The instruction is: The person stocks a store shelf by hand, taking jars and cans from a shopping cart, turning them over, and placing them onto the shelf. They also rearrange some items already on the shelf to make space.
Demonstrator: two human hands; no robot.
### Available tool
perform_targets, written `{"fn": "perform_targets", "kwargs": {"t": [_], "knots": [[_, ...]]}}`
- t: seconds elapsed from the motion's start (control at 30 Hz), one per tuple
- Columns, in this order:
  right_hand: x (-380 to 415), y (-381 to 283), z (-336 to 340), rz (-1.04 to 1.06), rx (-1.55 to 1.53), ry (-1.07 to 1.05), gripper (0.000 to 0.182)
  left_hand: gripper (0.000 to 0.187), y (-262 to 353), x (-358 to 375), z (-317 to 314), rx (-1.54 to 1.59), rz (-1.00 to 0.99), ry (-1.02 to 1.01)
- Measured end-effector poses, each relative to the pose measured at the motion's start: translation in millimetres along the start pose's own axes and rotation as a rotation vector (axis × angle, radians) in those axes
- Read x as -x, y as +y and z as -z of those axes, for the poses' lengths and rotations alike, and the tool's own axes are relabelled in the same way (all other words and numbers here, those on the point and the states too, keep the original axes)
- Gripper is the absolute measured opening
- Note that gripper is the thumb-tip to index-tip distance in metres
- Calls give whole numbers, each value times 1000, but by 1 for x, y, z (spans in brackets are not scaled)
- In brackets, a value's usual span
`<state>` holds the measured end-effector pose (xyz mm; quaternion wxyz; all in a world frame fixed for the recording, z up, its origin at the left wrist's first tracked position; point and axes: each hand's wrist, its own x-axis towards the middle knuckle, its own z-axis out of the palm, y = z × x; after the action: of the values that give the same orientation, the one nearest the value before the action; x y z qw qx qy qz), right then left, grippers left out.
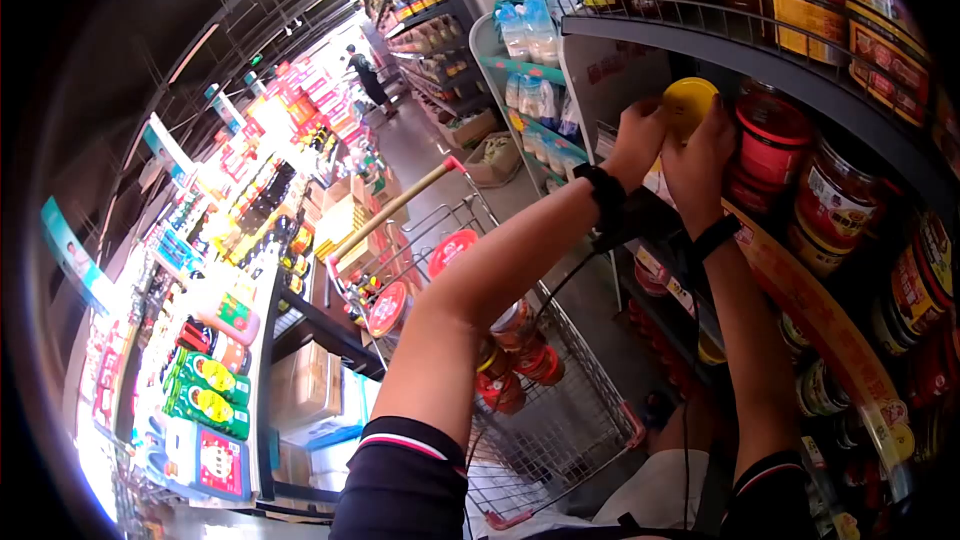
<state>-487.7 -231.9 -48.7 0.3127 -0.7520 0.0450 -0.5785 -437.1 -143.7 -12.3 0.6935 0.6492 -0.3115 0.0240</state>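
Note:
A jar with a round yellow lid (690, 102) is held at the left end of a store shelf, its body mostly hidden behind my fingers. My left hand (638, 144) is closed on its left side, with a black band at the wrist. From the right and below, my right hand (698, 162) grips the same jar, also with a band at the wrist. Just right of my hands stand stacked red-lidded jars (773, 140), and beyond them a large jar with a red-and-white label (838, 195).
A shopping cart (545, 440) with several red-lidded tubs (390, 308) stands to my left. An upper wire-edged shelf (700, 22) of jars overhangs my hands. Bagged goods hang on a rack (535, 90) ahead. A person (368, 78) is far down the aisle.

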Motion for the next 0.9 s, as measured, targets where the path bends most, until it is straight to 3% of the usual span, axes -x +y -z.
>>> {"fn": "perform_targets", "kwargs": {"t": [0.13,0.23,0.3,0.37,0.47,0.57,0.63,0.73,0.8,0.87,0.9], "knots": [[-11,15,-19,-80,-42,-22,65,33,-16,-14,-1,86,-9,-1],[-17,25,-24,-103,-170,-57,51,34,-38,-37,4,-40,135,57],[-18,20,-20,-113,-191,-102,41,34,-62,-52,19,-280,-133,-134],[-20,14,-10,-134,-143,-175,33,32,-79,-61,23,-360,-280,-197],[-19,39,-30,44,-7,-51,28,24,-99,-68,23,-407,-413,-168],[-24,44,-30,73,-131,-33,22,18,-103,-72,29,-780,-661,-224],[-21,78,-48,13,-263,-230,19,17,-81,-66,18,-997,-747,-176],[-25,69,-40,-110,-412,-386,18,19,-113,-84,18,-1102,-843,-79],[-25,59,-31,-147,-469,-411,20,21,-114,-78,14,-695,-685,-95],[-27,58,-29,-126,-502,-398,23,24,-106,-75,13,-594,-604,-107],[-27,55,-25,-142,-555,-401,24,25,-116,-82,16,-695,-601,-110]]}}
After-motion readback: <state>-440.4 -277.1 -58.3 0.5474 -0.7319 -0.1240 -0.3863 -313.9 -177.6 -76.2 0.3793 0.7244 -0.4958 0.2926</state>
